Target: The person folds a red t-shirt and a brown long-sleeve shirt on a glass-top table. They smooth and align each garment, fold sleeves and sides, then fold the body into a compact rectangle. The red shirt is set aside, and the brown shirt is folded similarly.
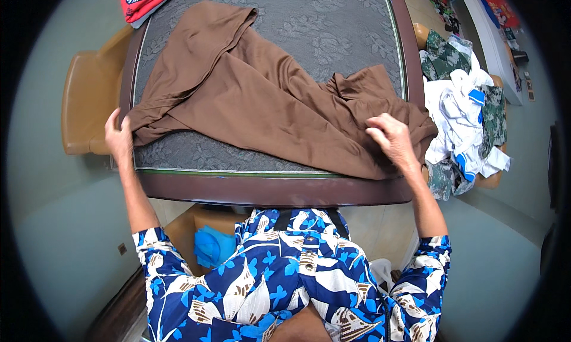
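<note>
A brown cloth garment lies loosely spread and creased across the table, its far left part folded over itself. My left hand is at the table's left edge, against the garment's bunched left end. Its thumb and fingers are apart, and I see no cloth between them. Over the garment's right part is my right hand, fingers loosely curled, with a gap between thumb and fingertips. Nothing shows in its grasp; whether it rests on the cloth is hard to tell. Near it, the cloth is bunched and overhangs the right table edge.
The table has a dark wood rim around a grey, leaf-patterned covering. Red folded clothing sits at its far left corner. A tan chair stands left. White clothes and camouflage clothes are heaped on the right. Blue cloth lies on a seat below.
</note>
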The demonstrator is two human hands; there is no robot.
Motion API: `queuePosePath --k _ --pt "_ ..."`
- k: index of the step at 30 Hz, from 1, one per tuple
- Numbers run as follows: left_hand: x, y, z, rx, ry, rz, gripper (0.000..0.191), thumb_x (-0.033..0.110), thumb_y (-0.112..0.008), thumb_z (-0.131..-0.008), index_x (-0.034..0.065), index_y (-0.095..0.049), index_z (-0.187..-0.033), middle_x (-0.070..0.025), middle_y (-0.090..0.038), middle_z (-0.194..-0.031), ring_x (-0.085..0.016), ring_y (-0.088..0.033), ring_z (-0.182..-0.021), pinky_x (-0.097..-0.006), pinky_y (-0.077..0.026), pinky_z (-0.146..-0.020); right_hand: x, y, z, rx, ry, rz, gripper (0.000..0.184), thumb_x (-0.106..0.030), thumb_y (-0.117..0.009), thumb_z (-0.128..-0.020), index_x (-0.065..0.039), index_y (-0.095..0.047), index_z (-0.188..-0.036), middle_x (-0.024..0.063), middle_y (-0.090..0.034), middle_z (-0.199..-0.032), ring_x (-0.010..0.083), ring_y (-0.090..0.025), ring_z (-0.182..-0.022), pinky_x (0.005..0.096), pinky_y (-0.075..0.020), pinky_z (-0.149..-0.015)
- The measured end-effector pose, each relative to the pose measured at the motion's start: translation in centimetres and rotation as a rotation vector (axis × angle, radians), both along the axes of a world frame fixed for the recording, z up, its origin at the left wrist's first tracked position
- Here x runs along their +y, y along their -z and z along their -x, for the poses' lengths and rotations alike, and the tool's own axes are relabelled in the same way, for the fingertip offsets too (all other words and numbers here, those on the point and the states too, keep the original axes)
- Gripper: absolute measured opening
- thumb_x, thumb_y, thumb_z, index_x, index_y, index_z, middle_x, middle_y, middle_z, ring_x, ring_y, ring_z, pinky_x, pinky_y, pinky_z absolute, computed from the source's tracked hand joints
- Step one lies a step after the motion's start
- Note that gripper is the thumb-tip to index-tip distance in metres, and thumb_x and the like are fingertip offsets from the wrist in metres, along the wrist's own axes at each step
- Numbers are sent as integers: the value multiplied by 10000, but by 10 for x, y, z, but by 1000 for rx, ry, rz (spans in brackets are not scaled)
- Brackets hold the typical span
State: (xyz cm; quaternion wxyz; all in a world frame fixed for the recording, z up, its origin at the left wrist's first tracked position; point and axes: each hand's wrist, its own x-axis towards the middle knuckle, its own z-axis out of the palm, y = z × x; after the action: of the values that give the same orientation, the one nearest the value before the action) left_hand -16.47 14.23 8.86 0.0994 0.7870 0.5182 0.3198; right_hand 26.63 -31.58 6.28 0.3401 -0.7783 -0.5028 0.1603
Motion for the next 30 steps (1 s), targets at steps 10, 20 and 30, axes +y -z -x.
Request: queuePosePath --k 10,20,30 --pt "-62 48 -222 393 323 53 614 340 -688 -735 109 -522 -1280 -126 -489 -1321 -290 -466 -1218 -453 -409 -977 119 48 93 69 -59 -6 226 -206 -683 -778 -55 -639 -940 141 -649 -872 314 -636 -825 403 -504 -701" --pt "43 59 -209 219 186 46 334 106 -475 -781 118 -686 -1039 -206 -662 -987 -370 -635 -938 -416 -491 -863 95 31 147 71 -380 -212 96 -97 -671 -729 -67 -582 -749 71 -503 -748 254 -539 -753 387 -462 -656" --pt "220 -78 65 -1163 -361 325 245 9 -553 -833 -101 -573 -1051 -196 -606 -1084 -329 -625 -923 -490 -536 -848 43 23 138 313 -341 -137 75 -126 -651 -770 -63 -611 -768 90 -564 -776 274 -594 -771 384 -490 -676"
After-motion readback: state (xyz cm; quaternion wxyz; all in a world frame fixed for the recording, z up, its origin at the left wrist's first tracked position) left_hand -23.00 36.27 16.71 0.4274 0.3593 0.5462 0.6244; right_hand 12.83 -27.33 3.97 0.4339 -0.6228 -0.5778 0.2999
